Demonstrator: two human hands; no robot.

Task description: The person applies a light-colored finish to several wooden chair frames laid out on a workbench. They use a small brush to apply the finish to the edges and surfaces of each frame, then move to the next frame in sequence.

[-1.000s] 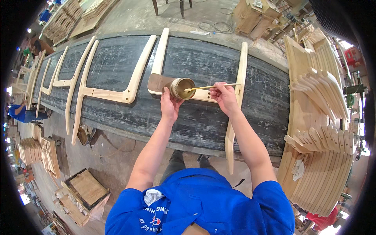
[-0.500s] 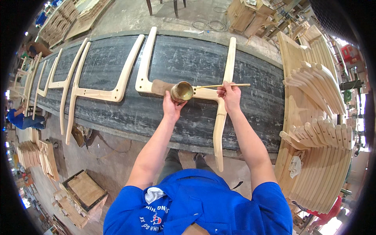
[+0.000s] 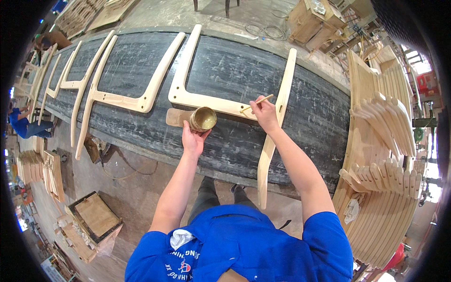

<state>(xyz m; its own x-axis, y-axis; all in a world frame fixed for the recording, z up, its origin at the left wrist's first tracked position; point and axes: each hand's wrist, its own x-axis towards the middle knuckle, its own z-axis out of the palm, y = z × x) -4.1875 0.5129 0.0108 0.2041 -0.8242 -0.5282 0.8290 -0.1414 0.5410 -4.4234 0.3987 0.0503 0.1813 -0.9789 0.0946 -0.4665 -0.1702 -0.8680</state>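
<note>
My left hand [image 3: 193, 142] is wrapped round a small round cup [image 3: 209, 125] with yellowish, glossy stuff inside. A flat brown wooden piece [image 3: 176, 117] juts out to the left beside the cup; I cannot tell whether it is joined to it. My right hand [image 3: 266, 115] pinches a thin wooden stick [image 3: 264, 99]. The stick's lower tip is at the rail of a pale wooden chair frame [image 3: 211, 102], close to dark holes near its right end. This frame lies on a dark, scuffed table [image 3: 225, 150], one long leg reaching over the near edge.
More pale frames [image 3: 122, 99] lie along the table to the left. At the right, a wooden rack [image 3: 359, 136] carries stacked curved parts [image 3: 383, 122]. A framed box [image 3: 96, 216] stands on the floor at lower left. A co-worker in blue [image 3: 26, 124] is at far left.
My right hand has tilted the stick and brought its tip to the rail by the holes. The cup in my left hand has moved left and nearer, off the rail.
</note>
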